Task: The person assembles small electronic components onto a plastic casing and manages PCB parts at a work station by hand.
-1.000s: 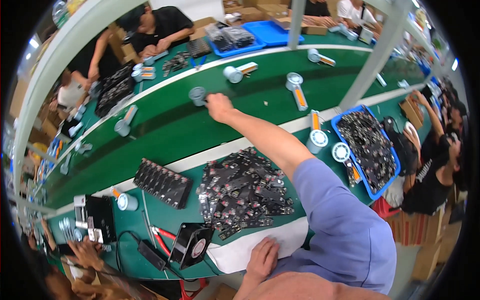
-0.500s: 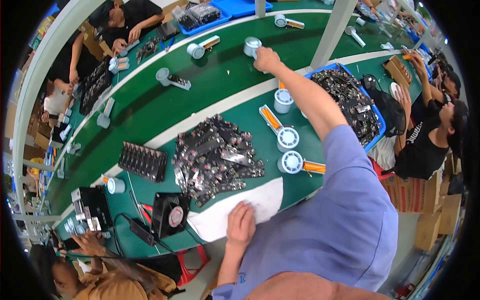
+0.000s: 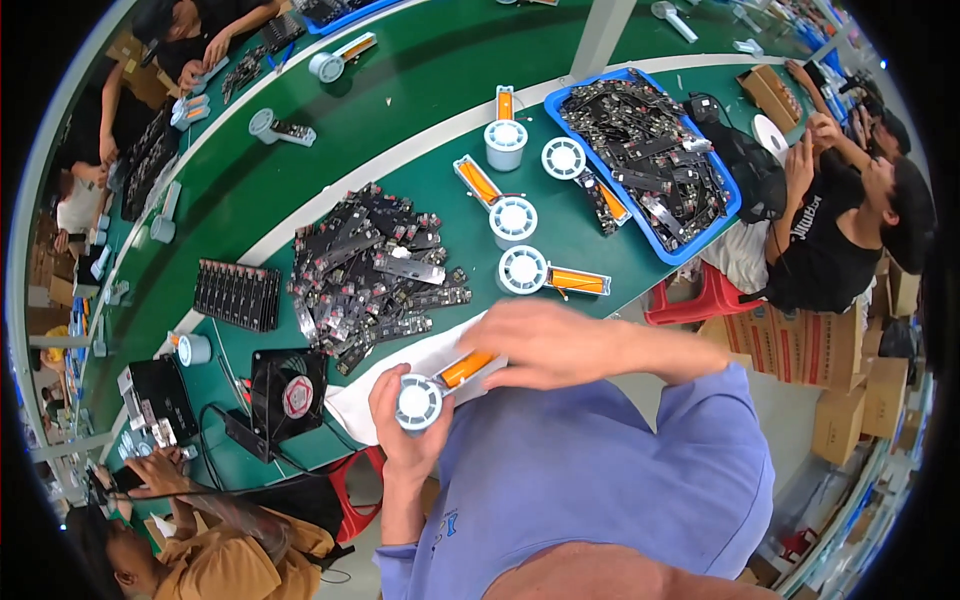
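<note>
Over the white cloth [image 3: 350, 407] at the table's near edge, my left hand [image 3: 410, 450] grips a light blue handheld fan [image 3: 418, 402] by its round vented head. An orange part shows inside its open handle, which points up and right. My right hand [image 3: 550, 342] is closed around the handle's far end, fingers above and thumb below; its fingertips are partly hidden. Just beyond lie similar fans: one fan [image 3: 523, 270] with its handle to the right, another fan [image 3: 513, 218] behind it, and a third fan [image 3: 505, 145] farther back.
Black circuit boards [image 3: 370, 270] form a heap left of centre. A blue tray [image 3: 665, 262] of boards stands right, with another fan [image 3: 564, 158] against it. A black blower [image 3: 287, 395] and a black rack [image 3: 237, 295] are at left. The green conveyor [image 3: 410, 110] curves behind; co-workers sit both sides.
My right hand has come back from the conveyor with a handheld fan. My left hand has lifted off the cloth and now holds its head. The view has shifted.
</note>
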Action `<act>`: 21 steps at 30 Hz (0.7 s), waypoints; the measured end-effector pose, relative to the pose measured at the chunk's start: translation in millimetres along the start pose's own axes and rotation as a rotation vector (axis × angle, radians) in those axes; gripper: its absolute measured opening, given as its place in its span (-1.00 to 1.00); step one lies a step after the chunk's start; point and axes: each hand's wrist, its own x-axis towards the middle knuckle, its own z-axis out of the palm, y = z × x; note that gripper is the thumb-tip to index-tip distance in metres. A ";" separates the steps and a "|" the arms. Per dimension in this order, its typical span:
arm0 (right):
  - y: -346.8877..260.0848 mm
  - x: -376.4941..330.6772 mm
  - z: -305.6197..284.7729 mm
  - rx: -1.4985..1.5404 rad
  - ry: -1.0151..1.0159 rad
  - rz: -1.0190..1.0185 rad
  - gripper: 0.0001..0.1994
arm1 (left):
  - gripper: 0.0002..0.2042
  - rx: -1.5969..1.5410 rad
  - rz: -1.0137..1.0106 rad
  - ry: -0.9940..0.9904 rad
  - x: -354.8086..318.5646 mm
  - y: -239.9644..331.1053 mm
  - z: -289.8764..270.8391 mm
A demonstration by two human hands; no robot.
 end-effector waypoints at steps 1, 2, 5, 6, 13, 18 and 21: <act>-1.9 -11.3 -9.1 -0.071 0.197 0.070 -0.47 | -0.12 0.026 -0.017 0.006 -5.8 -4.5 0.3; -1.4 -25.0 -16.4 -0.143 0.398 0.142 -0.43 | -0.16 0.050 -0.030 0.009 -9.7 -9.9 1.8; 18.6 -65.8 1.7 -0.256 0.516 0.377 -0.46 | -0.20 -0.061 -0.124 0.060 -15.4 -23.2 5.4; 31.5 -77.7 14.5 -0.232 0.495 0.499 -0.49 | -0.21 -0.069 -0.134 0.063 -16.9 -23.1 3.7; 43.2 -82.4 10.3 -0.225 0.499 0.601 -0.59 | -0.27 0.357 -0.110 -0.121 -3.0 -13.9 -15.5; -2.6 -44.7 -2.3 -0.401 0.634 0.315 -0.49 | -0.30 0.345 -0.083 -0.127 7.5 -7.4 -16.2; -6.3 -12.8 17.4 -0.189 0.514 0.143 -0.56 | -0.42 0.367 -0.039 -0.103 10.9 2.3 -11.3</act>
